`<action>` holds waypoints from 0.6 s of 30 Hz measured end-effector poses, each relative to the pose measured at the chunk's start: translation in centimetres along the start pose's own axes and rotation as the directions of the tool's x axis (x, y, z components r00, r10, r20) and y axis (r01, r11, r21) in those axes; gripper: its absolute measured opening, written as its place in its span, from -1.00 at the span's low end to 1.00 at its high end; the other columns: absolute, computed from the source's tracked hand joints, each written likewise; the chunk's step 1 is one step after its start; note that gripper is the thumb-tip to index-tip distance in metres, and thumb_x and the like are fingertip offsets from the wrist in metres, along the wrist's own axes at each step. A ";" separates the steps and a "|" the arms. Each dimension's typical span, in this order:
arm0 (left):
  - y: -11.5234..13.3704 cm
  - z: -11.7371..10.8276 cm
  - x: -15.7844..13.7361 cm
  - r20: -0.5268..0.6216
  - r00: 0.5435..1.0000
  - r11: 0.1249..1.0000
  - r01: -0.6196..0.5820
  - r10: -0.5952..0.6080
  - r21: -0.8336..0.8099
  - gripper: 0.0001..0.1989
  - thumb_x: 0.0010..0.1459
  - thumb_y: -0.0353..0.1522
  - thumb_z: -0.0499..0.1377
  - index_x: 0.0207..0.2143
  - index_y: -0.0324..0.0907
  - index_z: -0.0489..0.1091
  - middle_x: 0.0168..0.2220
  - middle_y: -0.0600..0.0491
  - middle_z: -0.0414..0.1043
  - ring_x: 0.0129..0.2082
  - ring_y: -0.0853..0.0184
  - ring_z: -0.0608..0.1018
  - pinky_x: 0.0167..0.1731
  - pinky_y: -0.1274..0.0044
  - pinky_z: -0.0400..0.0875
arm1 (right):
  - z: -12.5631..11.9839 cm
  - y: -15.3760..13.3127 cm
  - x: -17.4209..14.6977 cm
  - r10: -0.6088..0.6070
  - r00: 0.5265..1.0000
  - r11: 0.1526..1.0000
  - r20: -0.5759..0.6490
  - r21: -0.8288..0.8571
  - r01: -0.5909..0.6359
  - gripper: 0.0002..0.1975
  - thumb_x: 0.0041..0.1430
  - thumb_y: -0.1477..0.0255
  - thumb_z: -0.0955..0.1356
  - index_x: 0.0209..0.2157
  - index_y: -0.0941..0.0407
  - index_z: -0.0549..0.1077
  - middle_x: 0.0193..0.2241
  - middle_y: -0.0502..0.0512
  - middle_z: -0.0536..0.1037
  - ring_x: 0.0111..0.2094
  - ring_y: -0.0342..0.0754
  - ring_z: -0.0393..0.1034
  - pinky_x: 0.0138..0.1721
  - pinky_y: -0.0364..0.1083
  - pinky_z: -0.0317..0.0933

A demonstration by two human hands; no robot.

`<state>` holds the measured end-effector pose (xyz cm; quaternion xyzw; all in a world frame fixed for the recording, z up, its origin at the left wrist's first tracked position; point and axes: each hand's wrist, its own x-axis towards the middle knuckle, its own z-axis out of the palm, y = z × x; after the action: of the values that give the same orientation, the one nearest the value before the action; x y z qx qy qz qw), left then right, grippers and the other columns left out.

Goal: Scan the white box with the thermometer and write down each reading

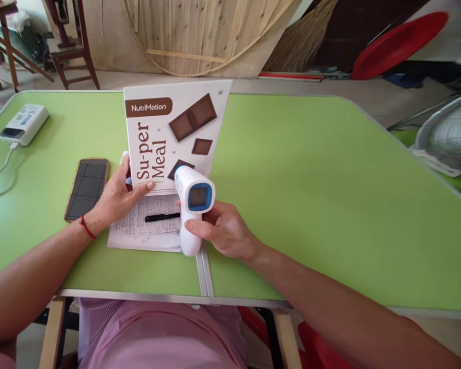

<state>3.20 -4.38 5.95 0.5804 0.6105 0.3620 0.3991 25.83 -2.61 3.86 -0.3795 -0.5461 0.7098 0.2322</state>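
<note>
My left hand [119, 195] grips the lower left edge of a white "NutriMotion Su-per Meal" box [192, 113] printed with chocolate pieces, its thumb lying on the front. The box stands tilted above the table. In my right hand [226, 228] is a white infrared thermometer [192, 230] with a blue-rimmed screen, which looks dark and faces me. Its far end overlaps the lower part of the box in view; whether they touch I cannot tell. Beneath both lies a sheet of handwritten paper [138, 236], with a black pen [159, 218] on it, partly hidden by the thermometer.
A phone [87, 187] lies left of the paper. Farther left, a white power bank [25, 124] has a cable [0, 174] plugged in. The green folding table [330, 205] has a metal-edged seam. Beyond it are a wooden chair [71, 48], a broom [301, 38] and a red round object [399, 46].
</note>
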 end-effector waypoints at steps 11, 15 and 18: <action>-0.4 0.1 0.1 -0.004 1.000 1.000 -0.030 0.030 -0.002 -0.52 0.16 -0.07 0.26 -0.02 -0.17 0.28 0.04 -0.10 0.41 -0.03 0.17 0.52 -0.16 0.44 0.58 | -0.1 0.1 0.0 0.006 1.000 1.000 -0.013 -0.007 -0.006 -0.72 -0.09 0.21 0.46 -0.48 0.11 0.40 -0.52 0.02 0.43 -0.48 -0.10 0.31 -0.43 -0.10 0.28; -0.5 0.1 0.0 -0.012 0.999 0.999 -0.033 0.033 0.021 -0.50 0.14 -0.03 0.25 -0.01 -0.15 0.29 0.04 -0.10 0.41 -0.04 0.14 0.52 -0.18 0.41 0.59 | -0.2 -0.1 0.0 -0.005 1.000 1.000 -0.019 -0.025 0.004 -0.73 -0.09 0.21 0.46 -0.48 0.10 0.41 -0.53 0.02 0.44 -0.49 -0.11 0.31 -0.44 -0.10 0.28; -0.5 0.1 0.0 -0.012 0.999 0.999 -0.030 0.030 0.023 -0.48 0.14 -0.03 0.25 0.00 -0.15 0.29 0.04 -0.10 0.41 -0.04 0.14 0.53 -0.18 0.41 0.59 | -0.2 -0.2 0.0 -0.018 1.000 0.999 -0.023 -0.027 0.017 -0.74 -0.09 0.23 0.46 -0.49 0.11 0.41 -0.54 0.01 0.45 -0.51 -0.12 0.31 -0.46 -0.11 0.27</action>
<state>3.06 -4.41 5.51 0.5917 0.6084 0.3646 0.3831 25.96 -2.42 4.05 -0.3860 -0.5562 0.6959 0.2395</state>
